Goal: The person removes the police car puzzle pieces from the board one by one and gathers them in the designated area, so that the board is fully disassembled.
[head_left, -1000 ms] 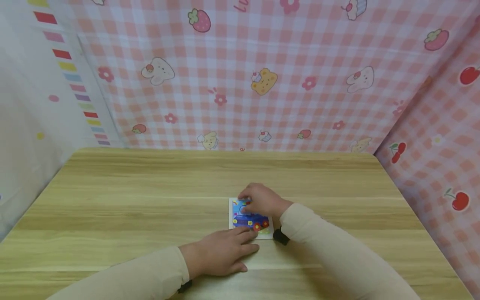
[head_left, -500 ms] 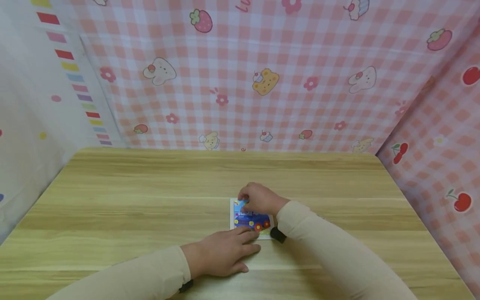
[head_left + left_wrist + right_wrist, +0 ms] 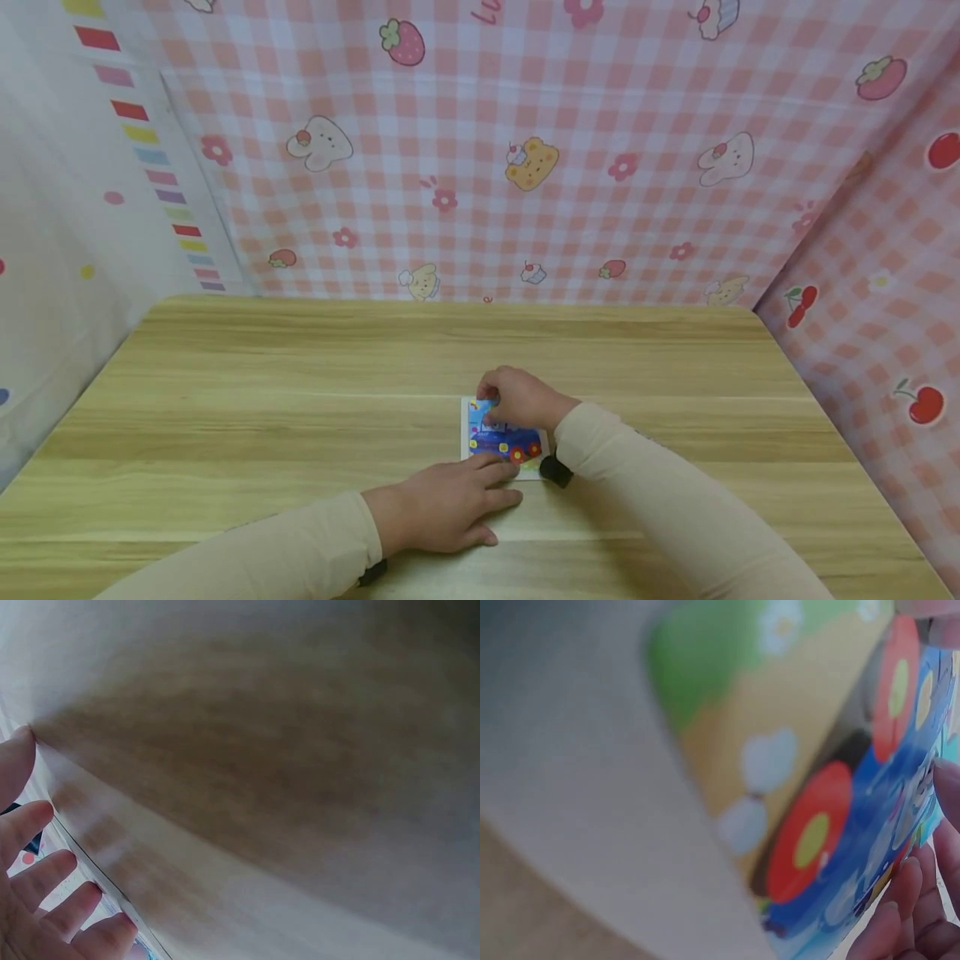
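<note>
A small square jigsaw puzzle with a white border lies on the wooden table. Its picture shows a blue vehicle with red-and-yellow wheels. My right hand bends over its upper part, thumb on the picture and curled fingers at the far edge, pinching there. The right wrist view has the puzzle close up, with the right hand's fingers along its edge. Flat on the near left corner rests my left hand, fingers straight. In the left wrist view, the left hand lies along the white border. Both hands hide parts of the picture.
The wooden table extends on all sides of the puzzle. Behind it hangs a pink checked curtain, with more patterned cloth on the right. A black wrist device sits beside the puzzle's right edge, below the right sleeve.
The right wrist and sleeve have shifted slightly left, and the right fingers stay at the same part of the puzzle. The left hand keeps its place.
</note>
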`<state>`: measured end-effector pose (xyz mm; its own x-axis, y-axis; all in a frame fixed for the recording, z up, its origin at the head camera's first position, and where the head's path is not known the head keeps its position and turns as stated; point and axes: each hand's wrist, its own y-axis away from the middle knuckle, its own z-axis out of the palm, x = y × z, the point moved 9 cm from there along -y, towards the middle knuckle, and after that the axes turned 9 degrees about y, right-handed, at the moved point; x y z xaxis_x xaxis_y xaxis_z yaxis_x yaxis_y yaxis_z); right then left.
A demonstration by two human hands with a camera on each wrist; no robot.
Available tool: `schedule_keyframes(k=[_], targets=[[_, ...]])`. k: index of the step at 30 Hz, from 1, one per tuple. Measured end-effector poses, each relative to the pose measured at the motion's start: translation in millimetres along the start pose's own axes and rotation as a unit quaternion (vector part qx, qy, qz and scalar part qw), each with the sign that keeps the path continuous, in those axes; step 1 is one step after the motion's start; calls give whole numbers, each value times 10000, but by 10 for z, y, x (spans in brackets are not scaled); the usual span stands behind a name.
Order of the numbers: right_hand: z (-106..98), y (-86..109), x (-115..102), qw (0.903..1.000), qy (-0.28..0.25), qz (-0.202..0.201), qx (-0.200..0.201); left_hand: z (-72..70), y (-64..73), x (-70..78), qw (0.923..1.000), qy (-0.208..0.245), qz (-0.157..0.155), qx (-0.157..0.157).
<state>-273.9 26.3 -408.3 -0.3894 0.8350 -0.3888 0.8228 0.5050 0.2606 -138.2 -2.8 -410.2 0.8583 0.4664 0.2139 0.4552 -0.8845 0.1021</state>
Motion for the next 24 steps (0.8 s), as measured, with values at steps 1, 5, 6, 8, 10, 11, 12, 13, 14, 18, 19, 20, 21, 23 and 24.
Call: schedule_keyframes(k=[1,5,6,8,10,11,12,13,14,18,19,20,21,23,24], targets=[[2,-1,2,10000,-9,11,-4,-3,2,2,10000,8,23,23],[1,-2,7,10000,-64,28,2,-5,2,-1,10000,49,-21,-19],[-1,-1,5,10000,-80,18,7,-3,1,-4,10000,64,-48,-52],[-7,1,1,9999,-122,1,22,-3,-1,-7,9998,90,-104,-115],[-13,3,-5,9998,-186,-18,33,-5,0,-6,9998,103,-97,-119],[-16,3,-9,9997,-218,-33,40,-5,1,-6,9998,107,-94,-121],[-17,3,-10,9997,-245,-46,44,-5,2,-6,9998,113,-92,-122],[-19,1,-10,9996,-277,-54,51,-5,3,-6,9998,115,-90,-121],[-19,0,-6,9995,-321,-55,62,-6,3,-5,9998,119,-84,-118],[-23,8,9,9983,-570,-37,100,-15,7,6,9999,74,-49,-69],[-27,10,9,9977,-663,-39,119,-19,8,9,10000,60,-39,-51],[-32,16,10,9971,-755,-24,128,-22,9,12,10000,54,-33,-39],[-38,21,8,9964,-834,-17,129,-25,9,14,10000,50,-29,-28],[-47,28,5,9953,-963,-6,128,-29,10,14,10000,47,-25,-11],[-52,30,2,9947,-1020,-14,129,-29,10,13,10000,52,-24,-9]])
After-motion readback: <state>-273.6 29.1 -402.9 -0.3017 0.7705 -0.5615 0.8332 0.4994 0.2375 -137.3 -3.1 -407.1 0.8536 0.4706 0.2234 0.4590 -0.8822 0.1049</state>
